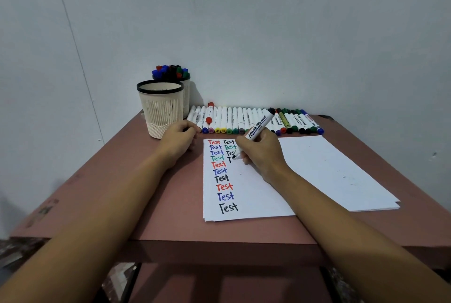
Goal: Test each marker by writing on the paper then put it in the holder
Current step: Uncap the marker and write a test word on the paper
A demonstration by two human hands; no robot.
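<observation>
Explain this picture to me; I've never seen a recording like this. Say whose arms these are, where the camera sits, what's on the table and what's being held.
There is no machine here. The two arms belong to a person, and the single camera is worn on their head, looking forward and down. The right hand holds a black whiteboard marker, its tip on a sheet of paper bearing the word "Test" in several colours. The left hand rests curled on the table; whether it holds anything cannot be seen. A second stack of paper lies to the right. By the wall lies a row of markers, next to a front holder and a rear holder with marker caps sticking out.
</observation>
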